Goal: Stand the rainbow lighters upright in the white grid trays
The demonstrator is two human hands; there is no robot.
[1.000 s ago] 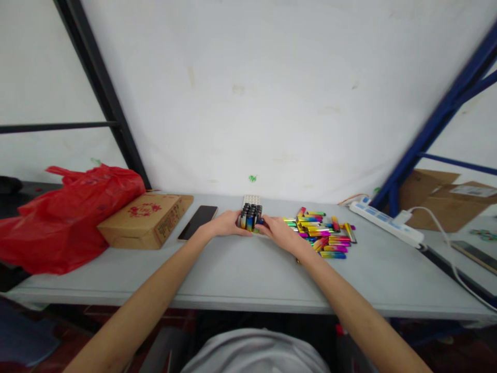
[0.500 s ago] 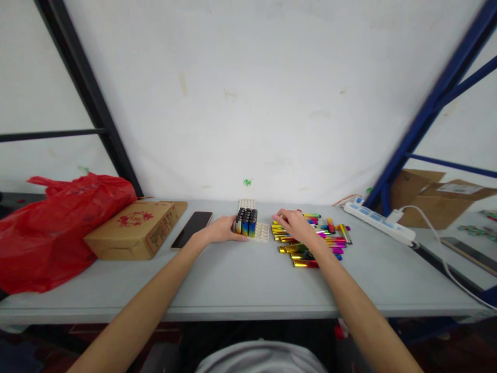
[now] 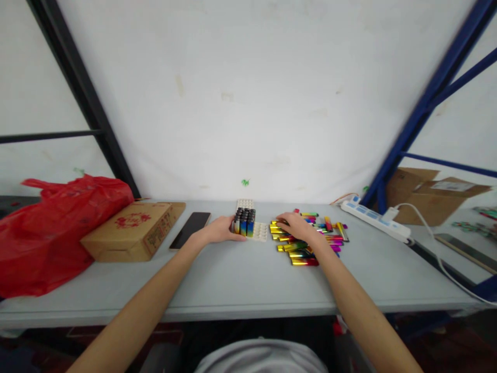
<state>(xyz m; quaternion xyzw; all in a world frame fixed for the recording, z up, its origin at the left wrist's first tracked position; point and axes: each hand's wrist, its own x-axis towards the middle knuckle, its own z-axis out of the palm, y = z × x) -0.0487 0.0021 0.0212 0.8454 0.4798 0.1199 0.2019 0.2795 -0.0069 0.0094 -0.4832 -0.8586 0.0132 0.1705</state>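
A block of upright lighters (image 3: 244, 226) with black tops and blue-yellow bodies stands in a white holed tray (image 3: 259, 233). My left hand (image 3: 225, 229) is wrapped round the block's left side, thumb along its front and fingers behind. To the right lies a loose pile of shiny lighters (image 3: 305, 261) in gold, red, pink and blue. Over the left part of this pile is my right hand (image 3: 295, 226), its fingers bent downward and thumb apart from them. No lighter shows clearly in its grasp, and the hand covers part of the pile.
Left of the hands lie a dark phone (image 3: 191, 230), a brown carton (image 3: 128, 233) and a red plastic bag (image 3: 66, 233). At right is a white power strip (image 3: 375, 221) with a plugged cable, and behind it an open cardboard box (image 3: 423, 199). A wall closes the table's back.
My right hand has moved from the pile's left edge a little to the right and down onto the lighters. My left hand stays at the block. The view has shifted slightly.
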